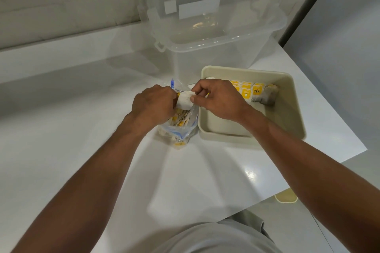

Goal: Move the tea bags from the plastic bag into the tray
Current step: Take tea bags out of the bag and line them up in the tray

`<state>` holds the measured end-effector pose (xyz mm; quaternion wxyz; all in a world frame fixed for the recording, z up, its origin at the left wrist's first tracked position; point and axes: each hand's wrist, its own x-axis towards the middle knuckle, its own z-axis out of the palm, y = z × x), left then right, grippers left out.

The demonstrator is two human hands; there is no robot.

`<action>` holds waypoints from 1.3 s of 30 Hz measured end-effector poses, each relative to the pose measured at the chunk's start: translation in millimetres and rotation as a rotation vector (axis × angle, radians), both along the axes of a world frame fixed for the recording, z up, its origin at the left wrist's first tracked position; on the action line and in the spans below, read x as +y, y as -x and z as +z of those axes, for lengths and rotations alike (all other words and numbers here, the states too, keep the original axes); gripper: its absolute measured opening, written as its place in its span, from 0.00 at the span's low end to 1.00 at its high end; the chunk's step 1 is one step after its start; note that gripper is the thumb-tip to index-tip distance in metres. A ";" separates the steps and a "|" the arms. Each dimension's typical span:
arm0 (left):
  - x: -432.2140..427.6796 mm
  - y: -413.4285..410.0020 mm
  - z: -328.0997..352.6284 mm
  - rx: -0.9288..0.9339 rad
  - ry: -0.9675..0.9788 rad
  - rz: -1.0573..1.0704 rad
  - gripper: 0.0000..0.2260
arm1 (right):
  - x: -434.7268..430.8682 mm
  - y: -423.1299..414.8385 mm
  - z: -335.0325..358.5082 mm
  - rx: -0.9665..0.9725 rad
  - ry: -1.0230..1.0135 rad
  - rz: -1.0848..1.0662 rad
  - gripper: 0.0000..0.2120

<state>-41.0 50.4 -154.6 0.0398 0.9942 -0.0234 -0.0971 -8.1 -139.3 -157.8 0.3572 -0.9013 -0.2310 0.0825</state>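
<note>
The left hand [154, 104] and right hand [218, 100] meet over the mouth of the plastic bag [181, 129]. The right hand pinches a white tea bag [186, 101] between thumb and curled fingers, holding it at the bag's opening, partly above the rim. The left hand is closed with its fingers curled at the top of the plastic bag, gripping its rim on the left side. Its fingertips are hidden behind the tea bag. Whether they also touch the tea bag cannot be told.

The plastic bag stands on the white tabletop [82, 129] around the middle, just left of the tray [287, 113]. Its right side is against or very near the tray's left wall. More tea bags with yellow tags show through its clear sides, and a blue strip sticks up at its far rim.

The beige tray lies by the right edge of the tabletop. A row of tea bags [246, 90] with yellow tags stands along its far wall, running from behind the right hand toward the far right corner of the tray, where a greyish pouch leans at the end of the row. The near part of the tray's floor is bare.

A clear storage box [205, 33] with side latches stands at the far right corner of the tabletop, just beyond the tray. Past the near edge, low on the right, a small beige object [285, 198] lies on the floor.
</note>
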 end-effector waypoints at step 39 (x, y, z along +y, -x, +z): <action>30.4 -8.2 5.2 -0.005 0.380 -0.009 0.02 | 3.0 2.9 6.8 -0.019 0.029 -0.008 0.03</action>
